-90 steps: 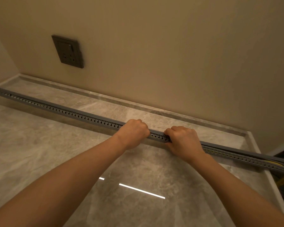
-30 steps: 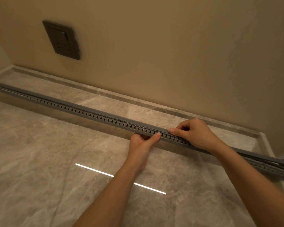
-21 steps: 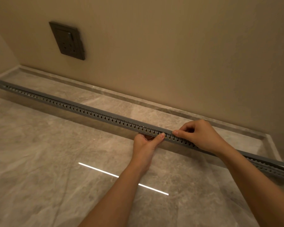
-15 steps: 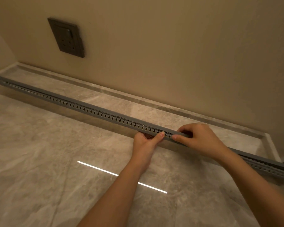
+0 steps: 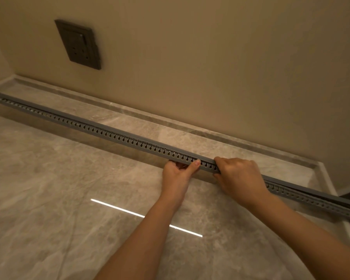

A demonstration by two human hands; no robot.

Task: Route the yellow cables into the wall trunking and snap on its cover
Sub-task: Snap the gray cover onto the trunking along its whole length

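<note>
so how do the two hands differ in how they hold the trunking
The left hand grips the trunking from below; the right hand curls over its top. The left hand's thumb lies on the slotted face; the right hand shows its knuckles, fingers wrapped round. Both grip it, close together.

Warm, dim light; bright glare streak on polished stone surface (image 5: 49,199); wide-angle bowing at edges.
</note>
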